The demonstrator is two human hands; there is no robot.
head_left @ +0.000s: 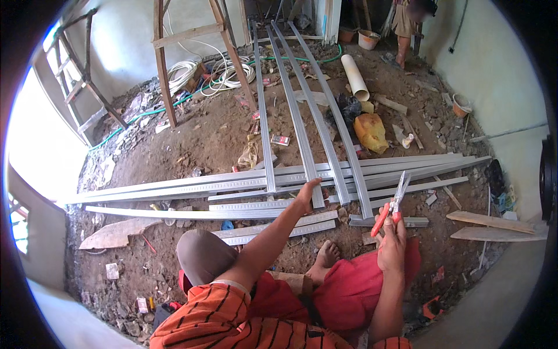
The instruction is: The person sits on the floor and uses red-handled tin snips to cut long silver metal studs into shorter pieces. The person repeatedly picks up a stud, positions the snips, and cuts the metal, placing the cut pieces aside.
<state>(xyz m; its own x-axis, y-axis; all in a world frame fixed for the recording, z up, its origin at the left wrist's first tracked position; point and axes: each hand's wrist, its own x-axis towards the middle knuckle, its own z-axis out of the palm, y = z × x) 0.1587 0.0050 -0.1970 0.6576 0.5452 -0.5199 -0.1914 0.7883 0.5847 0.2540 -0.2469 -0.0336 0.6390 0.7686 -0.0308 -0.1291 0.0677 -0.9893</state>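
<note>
My left hand (pixel 307 193) is closed on the near end of a long silvery metal profile (pixel 293 110), which runs away from me toward the doorway. Held upright in my right hand (pixel 392 249) are red-handled tin snips (pixel 397 202), their blades pointing up and away from me. Other long profiles lie almost parallel to the gripped one, one on its left (pixel 261 104) and two on its right. Beneath their near ends, more metal profiles (pixel 232 185) lie crosswise on the ground. My bare foot (pixel 325 256) rests near the shorter pieces.
Wooden trestle legs (pixel 164 70) stand at the back left, near coiled white cable (pixel 224 78) and a green hose (pixel 136 118). A white pipe (pixel 355 77) and a yellow bag (pixel 370 132) lie right of the profiles. Boards (pixel 494 221) lie far right; another person (pixel 404 35) stands behind.
</note>
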